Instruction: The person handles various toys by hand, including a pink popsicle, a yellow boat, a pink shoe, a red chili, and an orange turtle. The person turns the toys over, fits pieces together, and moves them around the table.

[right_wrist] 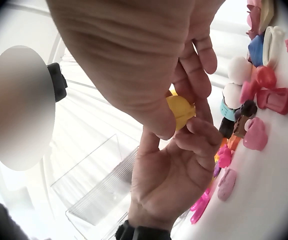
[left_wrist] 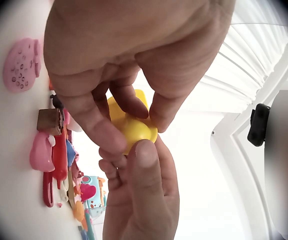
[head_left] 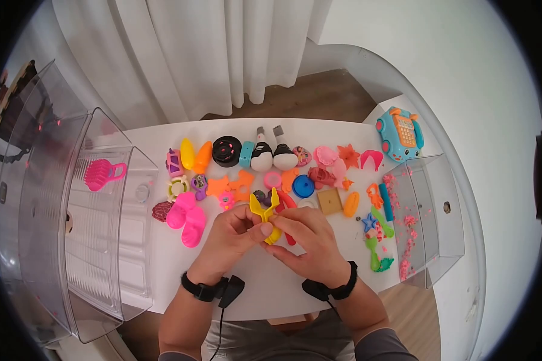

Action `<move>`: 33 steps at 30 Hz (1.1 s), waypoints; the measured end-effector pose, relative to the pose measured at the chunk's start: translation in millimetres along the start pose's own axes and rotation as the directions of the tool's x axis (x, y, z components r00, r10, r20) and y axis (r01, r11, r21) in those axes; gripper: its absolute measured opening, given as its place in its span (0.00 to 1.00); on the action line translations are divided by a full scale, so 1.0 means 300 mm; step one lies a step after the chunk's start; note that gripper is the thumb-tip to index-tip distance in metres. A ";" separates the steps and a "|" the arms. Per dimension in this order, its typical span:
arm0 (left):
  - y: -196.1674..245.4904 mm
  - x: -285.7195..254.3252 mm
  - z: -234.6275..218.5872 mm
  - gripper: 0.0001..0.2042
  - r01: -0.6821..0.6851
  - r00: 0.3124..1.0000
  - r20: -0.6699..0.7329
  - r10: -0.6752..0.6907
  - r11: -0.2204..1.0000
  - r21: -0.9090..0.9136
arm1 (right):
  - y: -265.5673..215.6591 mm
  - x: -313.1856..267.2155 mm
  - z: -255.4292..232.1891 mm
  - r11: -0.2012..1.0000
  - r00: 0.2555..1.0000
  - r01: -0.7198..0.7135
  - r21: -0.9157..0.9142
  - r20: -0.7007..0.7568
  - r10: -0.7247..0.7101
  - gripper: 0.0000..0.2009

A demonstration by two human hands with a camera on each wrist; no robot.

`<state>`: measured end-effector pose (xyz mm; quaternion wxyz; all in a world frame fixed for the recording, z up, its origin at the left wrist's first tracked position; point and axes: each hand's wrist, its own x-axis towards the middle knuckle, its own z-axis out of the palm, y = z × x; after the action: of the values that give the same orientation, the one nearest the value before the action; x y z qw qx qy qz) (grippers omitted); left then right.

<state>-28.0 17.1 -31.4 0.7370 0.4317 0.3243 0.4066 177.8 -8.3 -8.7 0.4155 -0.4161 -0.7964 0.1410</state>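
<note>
Over the near middle of the white table, both hands hold one yellow plastic toy [head_left: 264, 215] with two flared prongs at the top and a rounded, ridged lower part. The left hand [head_left: 235, 236] pinches it from the left with thumb and fingers, and the right hand [head_left: 308, 242] grips it from the right. Close up, the left wrist view shows a smooth, rounded yellow surface [left_wrist: 136, 131] between the fingertips, much of it hidden by them. Just behind the hands lie a red toy tool [head_left: 288, 200] and a dark, lumpy piece [head_left: 262, 197].
Several colourful toys spread across the table, including pink molds [head_left: 186, 219], a blue round lid [head_left: 303, 186] and a tan square [head_left: 329, 201]. Clear bins [head_left: 96, 253] with a pink scoop [head_left: 104, 174] stand left. At right are another clear bin [head_left: 442, 240] and a toy telephone [head_left: 393, 137].
</note>
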 end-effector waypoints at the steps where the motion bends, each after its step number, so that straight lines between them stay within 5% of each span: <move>1: -0.001 0.000 0.004 0.10 -0.005 1.000 -0.008 0.005 1.000 -0.017 | 0.003 -0.003 0.001 1.000 1.000 -0.003 0.004 0.003 0.003 0.27; 9: -0.002 0.003 0.018 0.09 -0.010 0.999 -0.041 0.010 1.000 -0.003 | -0.009 -0.001 0.002 0.999 0.999 -0.041 0.010 -0.001 0.041 0.28; 15: -0.001 0.004 0.059 0.12 -0.016 0.978 -0.203 0.057 0.980 0.196 | -0.023 0.015 -0.001 0.998 0.997 -0.033 -0.049 0.068 0.036 0.32; 17: -0.027 0.008 0.059 0.13 -0.090 0.962 -0.218 0.165 0.944 0.317 | -0.011 0.012 0.004 0.990 0.995 0.057 -0.125 0.087 -0.047 0.32; 33: -0.023 0.004 0.059 0.11 -0.126 0.967 -0.154 0.205 0.902 0.413 | -0.013 0.003 0.006 0.992 0.994 -0.034 -0.123 0.101 0.047 0.30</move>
<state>-10.6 9.5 -30.3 0.5609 0.5574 0.4325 0.4332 174.1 -9.7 -7.1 0.3443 -0.4488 -0.8155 0.1223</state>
